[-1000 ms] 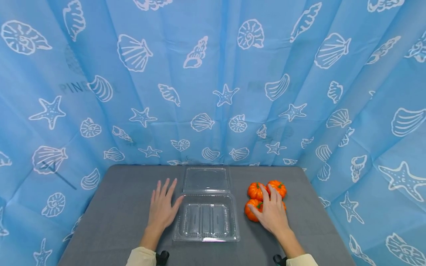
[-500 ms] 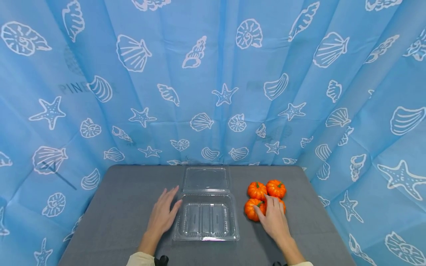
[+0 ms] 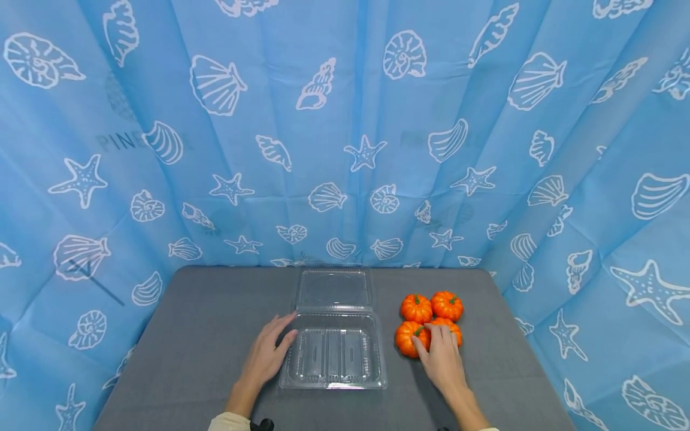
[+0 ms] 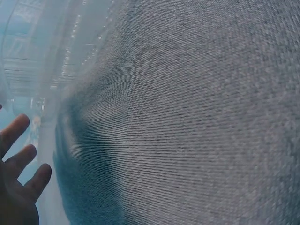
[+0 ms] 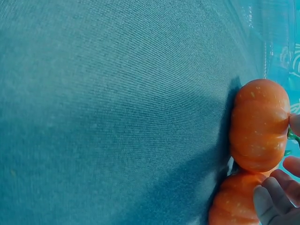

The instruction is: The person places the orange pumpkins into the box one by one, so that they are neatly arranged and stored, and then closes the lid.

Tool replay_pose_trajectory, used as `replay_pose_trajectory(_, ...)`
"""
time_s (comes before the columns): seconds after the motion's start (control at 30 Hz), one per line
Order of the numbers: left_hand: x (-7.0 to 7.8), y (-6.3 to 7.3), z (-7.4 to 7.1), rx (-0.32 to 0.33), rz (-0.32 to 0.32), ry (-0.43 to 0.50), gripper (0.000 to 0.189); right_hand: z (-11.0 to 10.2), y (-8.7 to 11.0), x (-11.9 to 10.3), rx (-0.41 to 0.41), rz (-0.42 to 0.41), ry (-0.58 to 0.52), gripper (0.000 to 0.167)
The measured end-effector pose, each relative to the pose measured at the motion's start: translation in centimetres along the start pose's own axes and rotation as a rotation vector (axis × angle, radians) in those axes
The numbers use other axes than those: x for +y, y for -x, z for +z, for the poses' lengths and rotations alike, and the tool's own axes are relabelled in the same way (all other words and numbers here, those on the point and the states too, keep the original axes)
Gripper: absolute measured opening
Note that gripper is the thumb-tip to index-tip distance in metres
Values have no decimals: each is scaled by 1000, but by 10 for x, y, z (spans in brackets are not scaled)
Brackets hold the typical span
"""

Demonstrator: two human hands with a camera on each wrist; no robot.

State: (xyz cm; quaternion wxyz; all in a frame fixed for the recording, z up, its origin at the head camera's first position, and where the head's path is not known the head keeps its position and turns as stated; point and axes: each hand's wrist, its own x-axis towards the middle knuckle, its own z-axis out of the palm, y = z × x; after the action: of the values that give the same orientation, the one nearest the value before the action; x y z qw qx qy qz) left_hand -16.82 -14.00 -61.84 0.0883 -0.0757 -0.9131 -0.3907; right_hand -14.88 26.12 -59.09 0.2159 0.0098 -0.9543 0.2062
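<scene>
Fingers of our right hand are curving, half bent, over two nearer pumpkins right of the clear container — whether they are gripping, we cannot tell. Our left hand — loosely extended, holding nothing — is reaching the container's left edge; two farther pumpkins are sitting right.

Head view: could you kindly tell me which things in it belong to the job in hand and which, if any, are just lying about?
Likely the job:
four orange pumpkins, at the right grip
clear container, lid open, beside the left grip

Seemingly just surroundings, rather than loose items:
grey tabletop
blue shell-print curtain
</scene>
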Motion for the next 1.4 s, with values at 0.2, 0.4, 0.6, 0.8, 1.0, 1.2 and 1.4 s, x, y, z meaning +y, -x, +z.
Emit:
replay_pose_trajectory(0.2,-1,1,2,-6,-30,7,46,0,1,-3,-40,40,-11,44)
replay_pose_trajectory(0.4,-1,3,5,0,-77,21,44,-1,2,-6,-66,56,-32,47)
replay_pose_trajectory(0.6,1,4,8,28,-84,61,41,2,5,-6,-56,72,-70,59)
replay_pose_trajectory(0.8,3,4,11,48,-117,202,37,5,6,-6,-54,75,-89,68)
replay_pose_trajectory(1.0,2,3,11,25,-187,330,35,2,3,-8,-195,130,-97,74)
replay_pose_trajectory(1.2,4,3,10,21,-215,427,33,1,0,-8,-252,166,-115,75)
replay_pose_trajectory(1.4,1,3,12,13,-197,549,37,-2,-4,-10,-198,149,-143,71)
